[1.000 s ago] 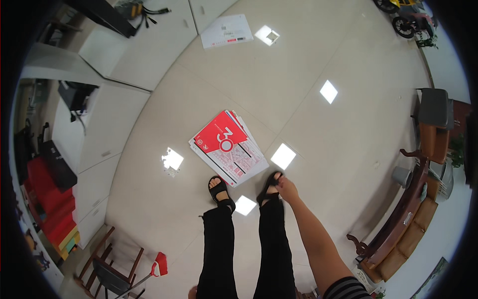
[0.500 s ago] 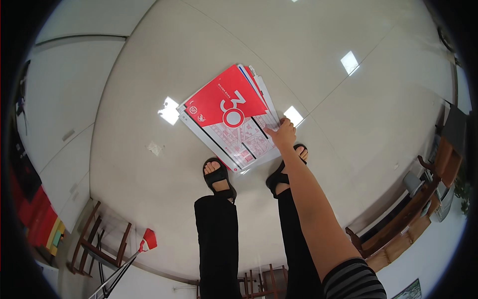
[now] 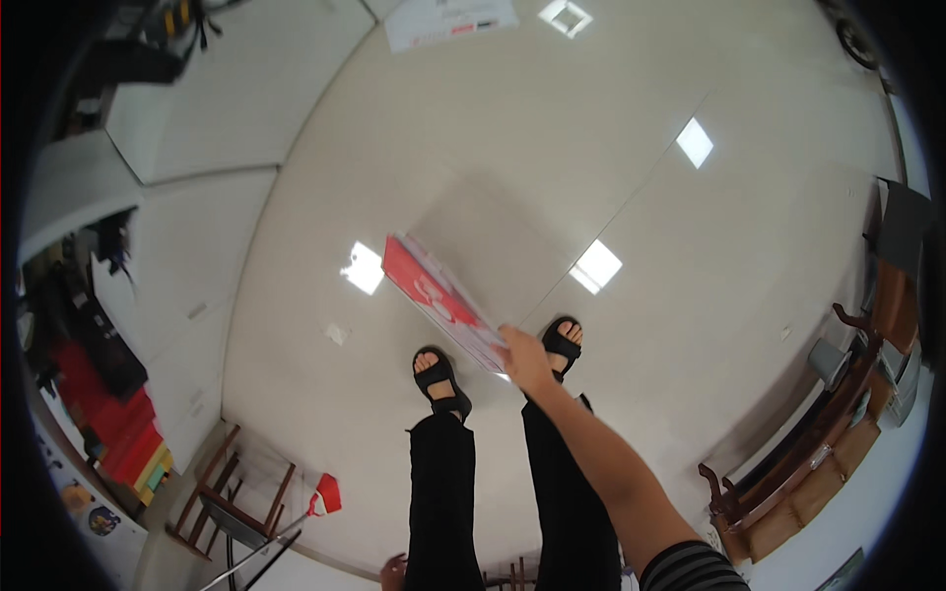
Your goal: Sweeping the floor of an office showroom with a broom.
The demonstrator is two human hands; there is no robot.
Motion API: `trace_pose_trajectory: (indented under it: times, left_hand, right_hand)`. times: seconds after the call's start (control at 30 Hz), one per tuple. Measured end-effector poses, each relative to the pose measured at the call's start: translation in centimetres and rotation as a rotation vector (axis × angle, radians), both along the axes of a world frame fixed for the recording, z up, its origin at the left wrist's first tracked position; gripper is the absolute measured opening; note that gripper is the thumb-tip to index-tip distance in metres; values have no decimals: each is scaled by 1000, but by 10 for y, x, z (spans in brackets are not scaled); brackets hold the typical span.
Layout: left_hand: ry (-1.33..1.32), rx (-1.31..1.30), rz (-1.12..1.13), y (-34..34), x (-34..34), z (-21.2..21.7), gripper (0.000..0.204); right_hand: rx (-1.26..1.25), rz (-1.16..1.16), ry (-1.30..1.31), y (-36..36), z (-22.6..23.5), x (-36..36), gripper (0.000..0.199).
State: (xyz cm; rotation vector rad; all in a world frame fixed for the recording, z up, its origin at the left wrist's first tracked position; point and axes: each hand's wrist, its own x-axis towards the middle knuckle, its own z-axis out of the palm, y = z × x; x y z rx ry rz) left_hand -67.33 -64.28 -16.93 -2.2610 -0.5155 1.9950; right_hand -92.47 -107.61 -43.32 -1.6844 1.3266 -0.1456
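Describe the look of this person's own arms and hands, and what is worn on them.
Only the right arm shows clearly: bare from hand to upper arm, with a short black-and-white striped sleeve at the shoulder. The right hand wears no glove; no watch or ring is visible. The left arm is not clearly seen.

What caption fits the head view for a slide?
Right hand lifts a red-and-white poster board tilted above the glossy tiled floor, by sandalled feet.

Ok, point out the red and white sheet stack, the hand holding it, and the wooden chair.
red and white sheet stack point(image 3: 434, 295), head view, red top face.
right hand point(image 3: 522, 360), head view, back of hand.
wooden chair point(image 3: 232, 492), head view, seat frame.
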Motion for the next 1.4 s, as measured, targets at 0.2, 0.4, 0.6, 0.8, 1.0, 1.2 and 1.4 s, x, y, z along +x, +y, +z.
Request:
trace_pose_trajectory:
  times: [0.2,0.4,0.6,0.8,1.0,1.2,1.4]
  left_hand:
    - [-483,-399,-228,-200,-29,19,25]
    - [-540,-667,-628,-317,-19,-11,24]
    - [-564,-572,-603,-395,3,-24,20]
    - [-411,-545,-461,-573,51,-72,26]
    - [-80,-776,-436,-789,8,-70,27]
    - [275,-830,-346,-942,-58,-139,65]
    - [153,-665,-152,-974,1,-137,42]
  right_hand:
    - [-186,-51,52,-84,145,-54,13]
    - [-392,8,213,-188,162,-132,21]
    - [-420,-65,381,-264,126,-158,19]
    - [-13,-152,667,-311,22,-176,20]
    - [24,-193,431,-377,89,-163,16]
    - [708,-816,-324,-450,152,-123,29]
    - [859,-466,-570,-499,96,-60,39]
